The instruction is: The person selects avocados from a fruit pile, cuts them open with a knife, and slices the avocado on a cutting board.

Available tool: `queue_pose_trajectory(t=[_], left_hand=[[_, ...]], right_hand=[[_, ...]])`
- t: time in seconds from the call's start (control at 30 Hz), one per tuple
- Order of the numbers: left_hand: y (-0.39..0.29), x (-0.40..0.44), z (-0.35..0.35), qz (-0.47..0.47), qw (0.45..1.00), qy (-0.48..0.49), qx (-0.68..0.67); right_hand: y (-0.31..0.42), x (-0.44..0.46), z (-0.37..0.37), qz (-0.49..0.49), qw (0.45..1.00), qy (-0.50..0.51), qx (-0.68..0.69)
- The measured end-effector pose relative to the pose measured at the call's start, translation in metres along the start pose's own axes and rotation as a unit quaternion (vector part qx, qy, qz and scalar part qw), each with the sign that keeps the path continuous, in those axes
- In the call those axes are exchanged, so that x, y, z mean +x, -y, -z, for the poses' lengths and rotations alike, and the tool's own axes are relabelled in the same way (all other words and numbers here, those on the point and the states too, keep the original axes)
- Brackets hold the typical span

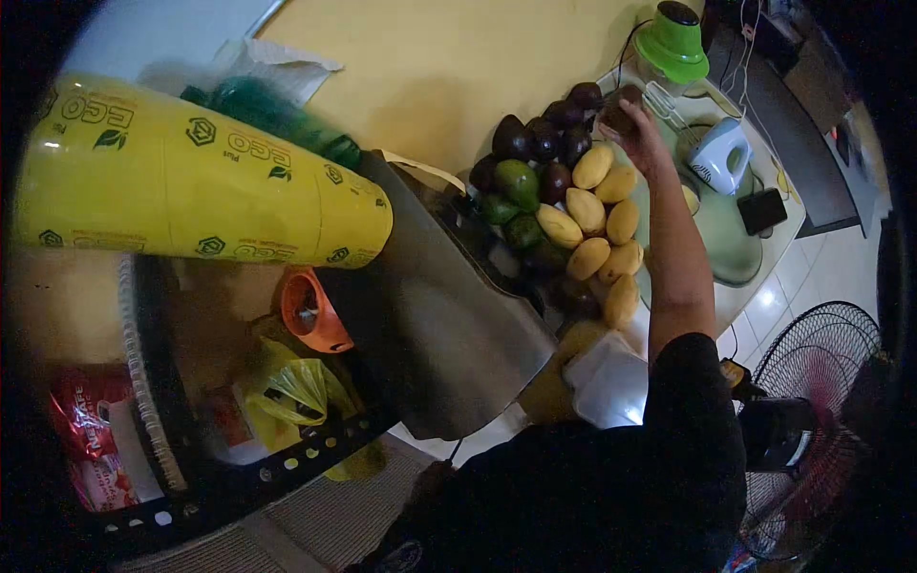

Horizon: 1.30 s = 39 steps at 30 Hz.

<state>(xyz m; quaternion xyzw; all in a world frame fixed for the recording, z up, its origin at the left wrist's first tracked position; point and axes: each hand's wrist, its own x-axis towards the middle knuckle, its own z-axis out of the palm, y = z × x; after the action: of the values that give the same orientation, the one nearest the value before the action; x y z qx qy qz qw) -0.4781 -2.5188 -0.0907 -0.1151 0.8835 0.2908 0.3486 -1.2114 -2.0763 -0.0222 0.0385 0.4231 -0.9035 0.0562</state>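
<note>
My right hand [634, 132] reaches up to the far right and is wrapped round a dark avocado [626, 107]. Beside it, dark avocados [544, 138] and green avocados [517, 184] lie in a cluster. Several yellow mangoes [586, 211] are grouped below the right hand, left of the forearm. My left hand [432, 480] is low in the view, in deep shadow near a thin dark stick-like thing; its fingers cannot be made out.
A white hand mixer [721, 158] and green-topped appliance [671, 48] stand at the upper right. A fan [812, 411] is at the lower right. Left are a yellow printed roll [201, 177], grey curved panel [439, 315], orange object [320, 315] and yellow bag [296, 392].
</note>
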Motion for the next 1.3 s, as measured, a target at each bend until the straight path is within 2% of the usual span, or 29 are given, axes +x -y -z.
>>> queue_pose_trajectory(t=[0.03, 0.1, 0.13, 0.2, 0.27, 0.33, 0.37, 0.43, 0.47, 0.53, 0.57, 0.6, 0.63, 0.67, 0.7, 0.73, 0.77, 0.8, 0.83, 0.87, 0.93, 0.97, 1.0, 1.03, 1.07, 1.13, 1.17, 1.23, 1.3], left_hand=[[-0.002, -0.002, 0.0, 0.12, 0.991, 0.058, -0.011], [0.014, -0.008, -0.015, 0.126, 0.99, 0.044, -0.039], [0.021, -0.007, -0.021, 0.133, 0.988, 0.033, -0.065], [0.028, -0.01, -0.034, 0.118, 0.987, 0.025, -0.102], [0.029, 0.002, -0.043, 0.09, 0.981, 0.022, -0.173], [0.014, 0.06, -0.037, 0.056, 0.968, 0.021, -0.243], [0.022, 0.04, -0.038, 0.038, 0.959, 0.024, -0.279], [0.026, 0.045, -0.052, 0.009, 0.937, 0.036, -0.348], [0.014, 0.084, -0.039, -0.002, 0.923, 0.045, -0.381], [0.017, 0.071, -0.044, -0.029, 0.894, 0.066, -0.441], [0.002, 0.057, -0.029, -0.036, 0.894, 0.069, -0.442], [-0.044, 0.054, 0.004, -0.061, 0.975, 0.023, -0.214], [-0.098, 0.041, 0.035, -0.08, 0.996, -0.029, 0.027], [-0.073, 0.055, 0.021, -0.083, 0.996, -0.029, 0.027], [-0.032, 0.079, 0.002, -0.253, 0.958, -0.035, -0.127], [-0.009, 0.091, -0.008, -0.41, 0.869, -0.041, -0.273], [-0.022, 0.047, -0.005, -0.411, 0.869, -0.042, -0.271], [-0.058, 0.029, 0.014, -0.187, 0.954, -0.006, -0.236], [-0.113, 0.013, 0.056, 0.05, 0.981, 0.031, -0.187], [-0.101, 0.02, 0.051, 0.05, 0.981, 0.029, -0.185], [-0.082, 0.027, 0.029, 0.072, 0.973, 0.031, -0.217], [-0.072, 0.028, 0.018, 0.084, 0.968, 0.032, -0.233], [-0.061, 0.03, 0.006, 0.096, 0.963, 0.033, -0.25], [-0.05, 0.032, -0.006, 0.107, 0.957, 0.034, -0.266], [-0.041, 0.035, -0.017, 0.119, 0.951, 0.034, -0.283], [-0.021, 0.037, -0.042, 0.145, 0.936, 0.034, -0.318], [-0.012, 0.036, -0.053, 0.159, 0.928, 0.034, -0.334], [-0.008, 0.047, -0.066, 0.187, 0.911, 0.034, -0.366], [0.004, 0.05, -0.083, 0.21, 0.892, 0.033, -0.398]], right_hand=[[0.0, -0.001, -0.006, 0.001, 1.0, 0.002, -0.001], [0.0, 0.0, -0.018, -0.051, 0.99, 0.081, 0.102], [0.006, -0.007, -0.031, -0.049, 0.99, 0.086, 0.101], [0.019, -0.028, -0.061, 0.014, 0.993, 0.113, 0.028], [0.033, -0.053, -0.085, 0.028, 0.992, 0.119, 0.022], [0.044, -0.077, -0.099, 0.06, 0.985, 0.153, 0.052], [0.057, -0.104, -0.116, 0.086, 0.985, 0.148, 0.016], [0.07, -0.134, -0.129, 0.067, 0.978, 0.189, 0.057], [0.073, -0.154, -0.133, 0.04, 0.969, 0.221, 0.106], [0.086, -0.191, -0.146, 0.028, 0.973, 0.199, 0.115], [0.087, -0.202, -0.148, 0.039, 0.985, 0.138, 0.101], [0.089, -0.212, -0.151, 0.049, 0.992, 0.077, 0.087], [0.095, -0.227, -0.157, 0.053, 0.991, 0.084, 0.087], [0.098, -0.235, -0.157, 0.055, 0.991, 0.085, 0.085], [0.101, -0.24, -0.156, 0.074, 0.99, 0.093, 0.072], [0.104, -0.242, -0.155, 0.094, 0.989, 0.102, 0.059], [0.103, -0.235, -0.15, 0.096, 0.988, 0.103, 0.061], [0.098, -0.223, -0.139, 0.118, 0.992, 0.039, 0.036], [0.093, -0.212, -0.128, 0.139, 0.99, -0.027, 0.01], [0.092, -0.207, -0.12, 0.14, 0.99, -0.027, 0.013], [0.083, -0.194, -0.095, -0.023, 0.989, -0.089, -0.115], [0.061, -0.176, -0.066, -0.026, 0.989, -0.091, -0.112], [0.024, -0.147, -0.024, -0.001, 0.96, -0.052, -0.276], [0.028, -0.159, -0.04, 0.025, 0.901, -0.011, -0.432], [0.042, -0.17, -0.051, -0.129, 0.912, -0.033, -0.387], [-0.011, -0.13, -0.017, -0.066, 0.796, 0.026, -0.601], [-0.017, -0.127, -0.018, -0.072, 0.798, 0.028, -0.598], [-0.026, -0.128, -0.033, -0.038, 0.689, 0.209, -0.693], [-0.032, -0.127, -0.055, -0.002, 0.674, 0.198, -0.712]])
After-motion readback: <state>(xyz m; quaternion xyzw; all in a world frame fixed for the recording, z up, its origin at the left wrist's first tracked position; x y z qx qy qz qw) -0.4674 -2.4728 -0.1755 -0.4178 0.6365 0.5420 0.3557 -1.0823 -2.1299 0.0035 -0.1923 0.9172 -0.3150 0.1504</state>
